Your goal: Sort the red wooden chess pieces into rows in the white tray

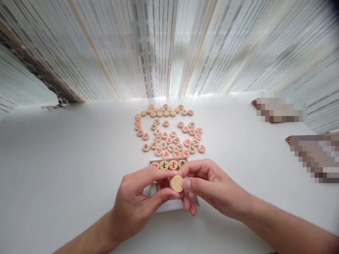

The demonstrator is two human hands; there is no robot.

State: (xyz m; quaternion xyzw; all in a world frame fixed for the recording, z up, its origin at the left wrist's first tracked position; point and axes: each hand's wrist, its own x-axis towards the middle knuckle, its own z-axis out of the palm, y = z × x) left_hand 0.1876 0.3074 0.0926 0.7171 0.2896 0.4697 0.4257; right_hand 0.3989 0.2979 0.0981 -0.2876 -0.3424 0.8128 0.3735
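My left hand (140, 192) and my right hand (213, 185) meet over the near side of the table, both gripping one round wooden Chinese chess piece (176, 183) at its edges. Its blank face is toward me. Beneath them lies a shallow box (169, 206), partly covered by my fingers. Along the box's far wall runs a row of chess pieces, among them a black-marked piece (164, 165) and a red-marked piece (173, 164). My hands hide much of the box's inside.
Many loose chess pieces (171, 147) lie beyond the box on the white table (79, 158), some face down at the back. Two blurred brown objects (278, 109) are on the right. A striped curtain (169, 49) hangs behind, with small shiny items (49, 108) at far left.
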